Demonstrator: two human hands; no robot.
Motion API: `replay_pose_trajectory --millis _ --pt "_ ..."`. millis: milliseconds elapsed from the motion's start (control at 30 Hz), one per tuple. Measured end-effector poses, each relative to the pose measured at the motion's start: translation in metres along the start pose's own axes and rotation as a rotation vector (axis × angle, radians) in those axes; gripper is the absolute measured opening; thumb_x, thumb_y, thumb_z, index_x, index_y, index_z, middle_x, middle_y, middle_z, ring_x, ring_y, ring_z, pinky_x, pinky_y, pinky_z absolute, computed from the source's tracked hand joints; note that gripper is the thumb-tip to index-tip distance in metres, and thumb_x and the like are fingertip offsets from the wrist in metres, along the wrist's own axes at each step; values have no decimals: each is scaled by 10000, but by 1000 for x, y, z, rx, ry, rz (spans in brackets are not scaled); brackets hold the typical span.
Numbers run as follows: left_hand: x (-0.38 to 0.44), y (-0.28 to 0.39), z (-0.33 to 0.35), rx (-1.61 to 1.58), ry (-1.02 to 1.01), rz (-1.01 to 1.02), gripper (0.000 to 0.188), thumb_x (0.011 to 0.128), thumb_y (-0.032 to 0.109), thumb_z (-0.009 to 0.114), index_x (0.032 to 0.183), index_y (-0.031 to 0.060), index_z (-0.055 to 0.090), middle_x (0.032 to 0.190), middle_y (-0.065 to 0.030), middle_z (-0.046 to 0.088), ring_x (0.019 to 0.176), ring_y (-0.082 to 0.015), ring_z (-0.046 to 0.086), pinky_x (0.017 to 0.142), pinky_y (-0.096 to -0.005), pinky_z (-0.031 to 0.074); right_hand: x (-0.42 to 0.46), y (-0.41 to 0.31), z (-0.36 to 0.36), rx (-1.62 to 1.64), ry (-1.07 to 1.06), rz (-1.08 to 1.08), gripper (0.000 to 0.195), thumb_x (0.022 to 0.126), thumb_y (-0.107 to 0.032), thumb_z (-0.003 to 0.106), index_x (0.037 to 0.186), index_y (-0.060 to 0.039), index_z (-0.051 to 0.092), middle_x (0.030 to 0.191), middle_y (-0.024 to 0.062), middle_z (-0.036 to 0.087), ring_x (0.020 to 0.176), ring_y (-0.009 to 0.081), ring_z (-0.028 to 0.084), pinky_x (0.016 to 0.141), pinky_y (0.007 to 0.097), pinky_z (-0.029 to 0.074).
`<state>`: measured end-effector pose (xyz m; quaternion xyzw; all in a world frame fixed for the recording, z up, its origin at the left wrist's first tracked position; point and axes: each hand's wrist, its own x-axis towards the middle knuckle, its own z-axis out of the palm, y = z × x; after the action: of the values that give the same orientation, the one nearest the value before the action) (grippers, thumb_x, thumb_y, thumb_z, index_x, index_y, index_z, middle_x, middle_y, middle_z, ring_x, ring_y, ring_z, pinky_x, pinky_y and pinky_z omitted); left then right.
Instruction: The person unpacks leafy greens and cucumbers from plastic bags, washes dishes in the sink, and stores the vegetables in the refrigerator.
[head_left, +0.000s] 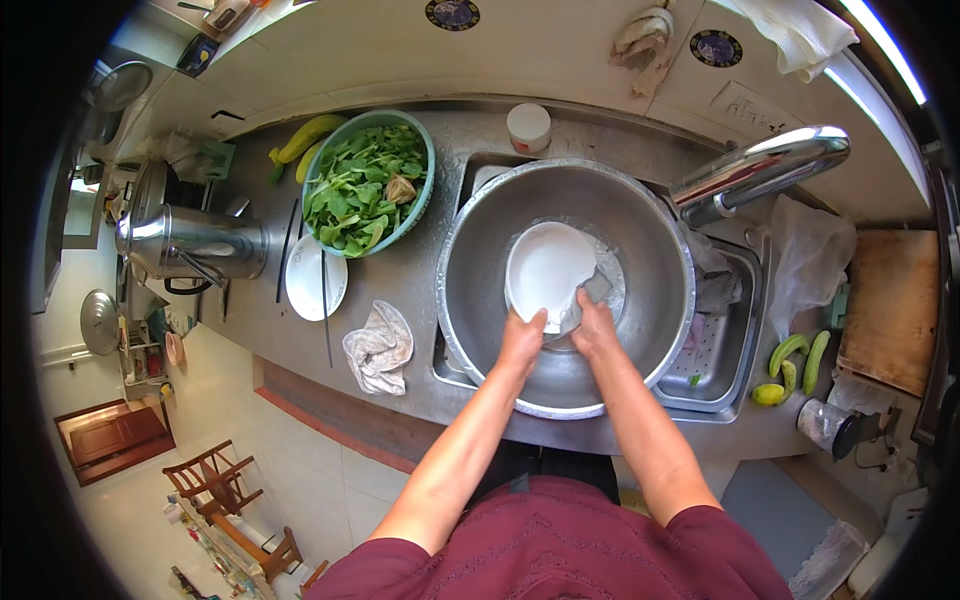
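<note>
A large round metal basin (480, 300) stands over the sink in front of me. Inside it, my left hand (523, 337) grips the near rim of a white bowl (551, 266). At the bowl's right side, my right hand (595, 322) holds a grey cloth (596, 286) pressed against the rim. Behind the bowl, another pale round dish (613, 262) shows in part in the bottom of the basin; the hands and bowl hide the rest.
Left of the basin are a green basin of leafy greens (364, 187), a white plate (304, 281) with a chopstick across it, a crumpled cloth (379, 349) and a metal kettle (202, 241). A chrome faucet (765, 169) reaches over the right side, near cucumbers (814, 362).
</note>
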<state>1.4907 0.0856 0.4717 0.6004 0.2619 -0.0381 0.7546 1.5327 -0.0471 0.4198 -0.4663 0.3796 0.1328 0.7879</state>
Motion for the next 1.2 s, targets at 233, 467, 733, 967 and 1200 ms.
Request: replay_pose_trajectory --millis 233,467,733,967,1200 --pt "8 84 -56 465 81 34 477 927 99 476 1383 31 354 1301 -180 503 1203 -276 490 1019 -346 363 11 -108 21 -1169 111 -730 485 838 -156 616 1273 6 475 1169 277 555 1079 423 539 908 447 445" --pt "17 102 -39 420 121 -324 428 999 337 402 1361 110 417 1127 -86 584 926 -152 575 719 -336 491 31 -64 47 -1415 -186 -724 407 761 -97 662 1164 -67 606 1071 182 572 992 370 570 816 463 479" --pt "40 66 -36 210 -56 -403 506 994 489 344 1349 142 438 1096 -48 609 785 -136 606 573 -290 496 -18 5 100 -1083 -247 -830 278 798 -123 638 1049 -1 631 999 211 575 937 377 560 818 439 459" --pt "53 55 -46 290 139 -8 445 1005 343 410 1337 53 470 1203 -133 583 1045 -220 573 852 -329 470 -82 -20 56 -1149 -626 -760 174 826 -178 606 897 -21 635 920 192 607 877 381 576 784 442 460" --pt "47 103 -38 863 127 526 501 853 -19 465 1323 148 507 1142 -195 580 1056 -350 562 910 -380 442 -64 -99 -7 -1252 -165 -511 263 842 -255 625 983 -35 657 935 217 651 885 390 619 797 454 478"
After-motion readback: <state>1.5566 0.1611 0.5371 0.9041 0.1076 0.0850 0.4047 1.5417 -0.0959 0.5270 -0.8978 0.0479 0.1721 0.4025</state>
